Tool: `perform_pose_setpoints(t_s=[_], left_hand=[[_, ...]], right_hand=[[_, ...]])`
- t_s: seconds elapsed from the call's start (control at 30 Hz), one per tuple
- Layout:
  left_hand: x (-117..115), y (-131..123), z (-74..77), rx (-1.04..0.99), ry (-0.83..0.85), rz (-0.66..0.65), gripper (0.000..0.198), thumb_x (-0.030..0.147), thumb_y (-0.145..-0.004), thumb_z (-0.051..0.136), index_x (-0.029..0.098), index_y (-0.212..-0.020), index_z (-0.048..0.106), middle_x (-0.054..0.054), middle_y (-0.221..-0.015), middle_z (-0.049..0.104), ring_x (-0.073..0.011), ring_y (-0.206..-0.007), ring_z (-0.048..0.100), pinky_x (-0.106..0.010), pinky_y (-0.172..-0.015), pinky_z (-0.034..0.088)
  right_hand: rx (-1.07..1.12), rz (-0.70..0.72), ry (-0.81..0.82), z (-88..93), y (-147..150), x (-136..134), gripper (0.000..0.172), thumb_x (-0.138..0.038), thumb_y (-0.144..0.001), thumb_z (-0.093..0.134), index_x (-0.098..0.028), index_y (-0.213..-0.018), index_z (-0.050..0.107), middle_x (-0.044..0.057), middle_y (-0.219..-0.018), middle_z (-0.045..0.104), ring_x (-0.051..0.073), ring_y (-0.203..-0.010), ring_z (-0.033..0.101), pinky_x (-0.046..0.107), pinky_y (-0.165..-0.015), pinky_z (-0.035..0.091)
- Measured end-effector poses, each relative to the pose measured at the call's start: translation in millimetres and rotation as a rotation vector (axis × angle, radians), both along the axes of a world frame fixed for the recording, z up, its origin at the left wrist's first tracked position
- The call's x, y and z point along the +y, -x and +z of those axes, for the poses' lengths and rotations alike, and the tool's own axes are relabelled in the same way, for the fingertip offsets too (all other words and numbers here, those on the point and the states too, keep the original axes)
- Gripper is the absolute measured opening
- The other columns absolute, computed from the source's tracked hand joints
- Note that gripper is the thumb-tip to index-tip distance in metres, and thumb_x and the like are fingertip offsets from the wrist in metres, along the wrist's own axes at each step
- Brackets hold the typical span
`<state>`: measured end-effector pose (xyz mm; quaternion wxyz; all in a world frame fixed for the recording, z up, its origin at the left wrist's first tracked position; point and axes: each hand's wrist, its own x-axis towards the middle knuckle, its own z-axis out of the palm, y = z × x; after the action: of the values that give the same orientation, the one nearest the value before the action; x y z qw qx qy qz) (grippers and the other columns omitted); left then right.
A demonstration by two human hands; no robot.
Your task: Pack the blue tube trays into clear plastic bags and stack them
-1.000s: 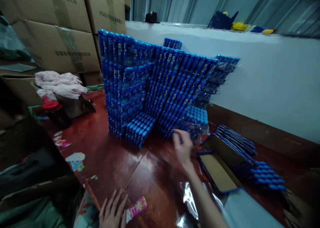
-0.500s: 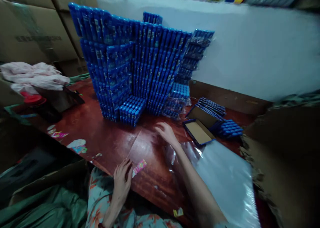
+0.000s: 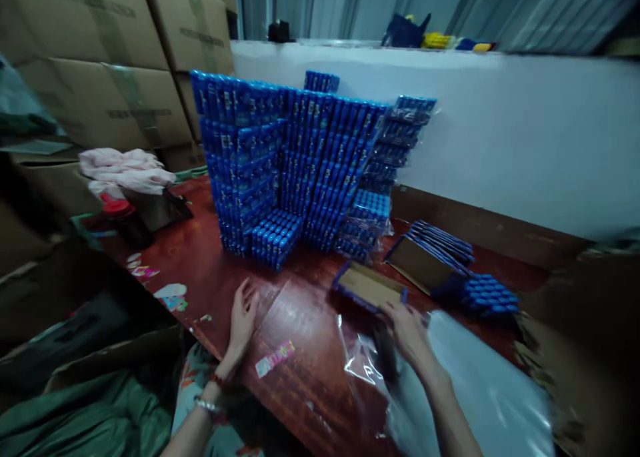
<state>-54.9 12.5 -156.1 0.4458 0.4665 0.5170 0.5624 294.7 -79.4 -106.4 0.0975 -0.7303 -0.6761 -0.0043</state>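
My right hand (image 3: pixel 406 327) grips the near right edge of a shallow, open cardboard box (image 3: pixel 367 300) with blue sides and a bare brown inside. The box looks slightly blurred. Over the table to the left, my left hand (image 3: pixel 244 310) holds nothing, its fingers apart and a little curled. Beyond it stands a low block of blue, round-topped pieces (image 3: pixel 275 238) packed in rows. Tall stacks of similar blue packs (image 3: pixel 320 170) rise behind. What the packs contain is too small to make out.
More box trays (image 3: pixel 417 263) lie on the right beside a small blue pack (image 3: pixel 490 295). Clear plastic sheets (image 3: pixel 475 377) cover the table's right front. A red-lidded bottle (image 3: pixel 123 217) and a pink cloth (image 3: pixel 125 167) are at left. Large cartons (image 3: pixel 120 103) stand behind.
My right hand has moved from the table's middle to the shallow box, which has shifted left, away from the other trays. My left hand has moved forward from the table edge. The view has tilted up.
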Motion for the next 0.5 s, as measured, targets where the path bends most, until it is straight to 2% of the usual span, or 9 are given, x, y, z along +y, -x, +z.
perform_pose_setpoints(t_s=[0.07,0.13,0.23,0.3,0.37,0.43,0.5], left_hand=[[32.4,8.1,19.4,-0.027,0.048,0.056,0.053,0.035,-0.082,0.055,0.017,-0.129,0.041,-0.016,-0.14,0.043,-0.0231,-0.122,0.05,-0.038,-0.103,0.04],[62.2,11.8,36.8,-0.032,0.119,0.039,0.052,0.032,-0.083,0.055,0.015,-0.13,0.039,-0.018,-0.139,0.043,-0.0233,-0.119,0.052,-0.038,-0.098,0.044],[94.2,5.6,52.4,-0.031,0.179,-0.024,0.057,0.036,-0.083,0.056,0.014,-0.132,0.037,-0.022,-0.136,0.046,-0.0275,-0.114,0.056,-0.039,-0.085,0.051],[105.8,-3.4,55.2,-0.028,0.2,-0.05,0.066,0.042,-0.081,0.059,0.016,-0.136,0.034,-0.022,-0.14,0.041,-0.0308,-0.117,0.054,-0.04,-0.081,0.053],[111.9,-13.0,53.6,-0.022,0.204,-0.057,0.079,0.045,-0.075,0.067,0.017,-0.139,0.03,-0.022,-0.145,0.034,-0.0326,-0.122,0.05,-0.042,-0.084,0.052],[115.5,-21.5,50.2,-0.013,0.191,-0.04,0.091,0.043,-0.066,0.076,0.018,-0.139,0.028,-0.021,-0.147,0.031,-0.0327,-0.127,0.044,-0.041,-0.092,0.048],[118.9,-27.7,46.6,-0.004,0.168,-0.006,0.095,0.043,-0.062,0.079,0.018,-0.138,0.029,-0.019,-0.147,0.032,-0.0311,-0.133,0.038,-0.038,-0.102,0.042]], right_hand=[[0.066,0.24,0.076,-5.2,35.3,4.1,0.027,-0.016,-0.085,0.041,-0.025,-0.089,0.066,0.007,-0.097,0.067,0.022,-0.097,0.056,0.041,-0.098,0.03],[0.111,0.409,0.175,-9.5,66.6,11.8,0.028,-0.013,-0.084,0.043,-0.026,-0.086,0.068,0.006,-0.097,0.067,0.021,-0.1,0.055,0.043,-0.101,0.028],[0.22,0.538,0.342,-4.9,91.4,34.5,0.016,-0.019,-0.077,0.059,-0.026,-0.085,0.071,0.005,-0.102,0.067,0.025,-0.105,0.054,0.045,-0.099,0.032],[0.398,0.569,0.431,6.5,94.9,60.8,0.028,-0.029,-0.069,0.069,-0.026,-0.097,0.071,0.006,-0.107,0.066,0.027,-0.103,0.056,0.043,-0.093,0.039],[0.649,0.523,0.363,20.8,96.8,98.4,0.042,-0.041,-0.069,0.069,-0.024,-0.108,0.068,0.007,-0.109,0.066,0.026,-0.1,0.059,0.041,-0.091,0.043],[0.893,0.354,0.09,32.9,103.4,145.5,0.041,-0.049,-0.075,0.062,-0.023,-0.106,0.067,0.007,-0.107,0.067,0.023,-0.102,0.058,0.04,-0.096,0.04],[1.035,0.106,-0.188,38.6,115.9,195.4,0.04,-0.053,-0.078,0.055,-0.022,-0.099,0.067,0.007,-0.106,0.067,0.023,-0.107,0.056,0.039,-0.102,0.035]])
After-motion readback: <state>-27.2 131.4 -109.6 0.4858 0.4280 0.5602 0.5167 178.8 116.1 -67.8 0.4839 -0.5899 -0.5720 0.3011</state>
